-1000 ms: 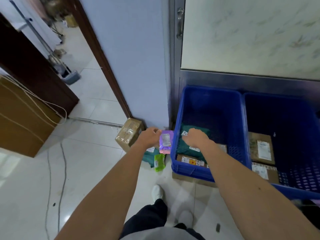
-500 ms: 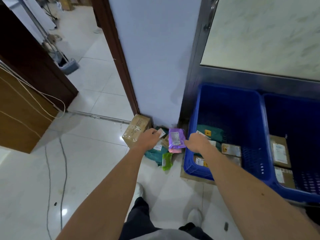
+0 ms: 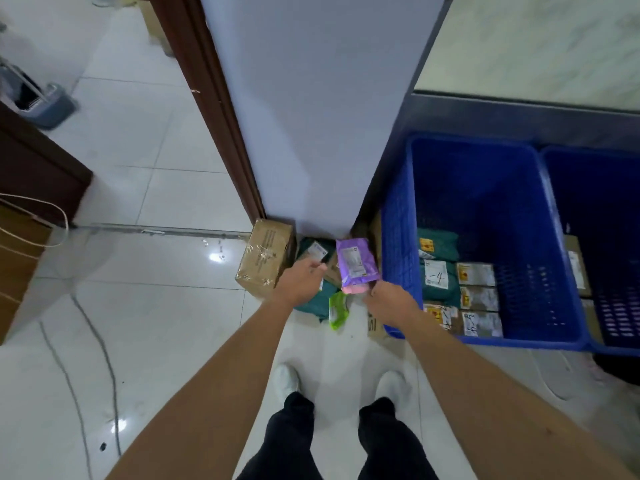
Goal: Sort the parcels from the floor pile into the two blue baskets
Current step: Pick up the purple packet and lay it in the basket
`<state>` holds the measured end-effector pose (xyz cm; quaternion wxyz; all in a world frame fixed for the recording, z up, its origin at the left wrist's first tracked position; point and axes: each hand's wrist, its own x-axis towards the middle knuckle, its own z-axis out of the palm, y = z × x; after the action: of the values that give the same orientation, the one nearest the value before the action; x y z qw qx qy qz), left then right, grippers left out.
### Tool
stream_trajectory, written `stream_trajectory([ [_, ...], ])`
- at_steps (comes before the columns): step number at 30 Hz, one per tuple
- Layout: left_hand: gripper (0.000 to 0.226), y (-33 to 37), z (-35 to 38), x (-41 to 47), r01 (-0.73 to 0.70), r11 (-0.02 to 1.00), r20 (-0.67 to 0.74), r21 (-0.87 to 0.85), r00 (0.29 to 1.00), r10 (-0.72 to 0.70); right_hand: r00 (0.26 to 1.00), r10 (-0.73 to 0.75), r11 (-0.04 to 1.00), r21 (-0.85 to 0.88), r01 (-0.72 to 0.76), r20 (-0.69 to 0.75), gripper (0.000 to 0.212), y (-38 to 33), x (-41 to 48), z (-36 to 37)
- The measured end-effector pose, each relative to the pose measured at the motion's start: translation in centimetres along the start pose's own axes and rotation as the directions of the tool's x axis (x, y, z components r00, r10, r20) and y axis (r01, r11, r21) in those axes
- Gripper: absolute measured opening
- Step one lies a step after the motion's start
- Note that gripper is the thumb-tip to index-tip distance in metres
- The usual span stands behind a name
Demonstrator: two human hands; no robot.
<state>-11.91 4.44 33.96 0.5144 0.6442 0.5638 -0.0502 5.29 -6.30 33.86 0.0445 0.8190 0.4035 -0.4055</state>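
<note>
Reaching into the floor pile, both grips sit at the wall corner. The purple parcel (image 3: 356, 259) lies on the pile between them, its long axis running away from the person. Its near end meets the right grip (image 3: 393, 301), the closer of the two. The near blue basket (image 3: 398, 237) stands just right of that grip. The right fingers are hidden, so whether they grasp cannot be told. The left grip (image 3: 303, 280) hovers, loosely bent and holding nothing visible, over a green parcel (image 3: 313, 251). A pink item (image 3: 355, 288) under the purple parcel is unclear. The far blue basket (image 3: 595, 209) is cut off.
</note>
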Motion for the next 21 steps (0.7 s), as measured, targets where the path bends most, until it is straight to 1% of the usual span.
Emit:
stream_trajectory([
  [3,0.035,-1.1,1.6,3.3,0.032,0.997,0.020,-0.066,0.999,-0.031,1.000,0.024,0.999,0.030,-0.025,0.004,0.034,0.9,3.4,1.7],
  [6,0.036,-3.0,4.0,7.0,0.059,0.995,0.019,-0.081,0.998,-0.058,0.999,0.037,0.999,0.018,-0.038,0.035,0.046,2.4,8.0,3.9],
  [10,0.031,-6.8,8.2,12.8,0.112,0.977,0.008,-0.182,0.994,-0.113,0.997,0.052,0.999,-0.002,-0.052,0.062,0.041,4.9,15.0,8.1],
  [13,0.031,-10.0,12.0,17.5,0.135,0.963,0.008,-0.232,0.991,-0.137,0.997,0.034,0.999,-0.032,-0.031,0.073,0.034,6.6,20.2,11.5],
  [14,0.029,-11.0,13.2,19.0,0.143,0.959,0.013,-0.246,0.990,-0.144,0.996,0.039,0.999,-0.032,-0.037,0.076,0.035,7.1,21.9,12.5],
  [16,0.028,-12.7,15.5,21.8,0.156,0.948,0.026,-0.277,0.988,-0.155,0.995,0.066,0.998,0.015,-0.068,0.070,0.040,7.8,25.2,14.4],
  [18,0.022,-14.3,17.6,24.5,0.166,0.939,0.045,-0.301,0.986,-0.160,0.993,0.100,0.990,0.092,-0.106,0.063,0.037,8.4,28.6,16.4],
  [21,0.015,-15.9,20.4,28.0,0.178,0.927,0.065,-0.331,0.984,-0.165,0.979,0.179,0.940,0.278,-0.199,0.096,0.036,9.3,33.3,18.7],
])
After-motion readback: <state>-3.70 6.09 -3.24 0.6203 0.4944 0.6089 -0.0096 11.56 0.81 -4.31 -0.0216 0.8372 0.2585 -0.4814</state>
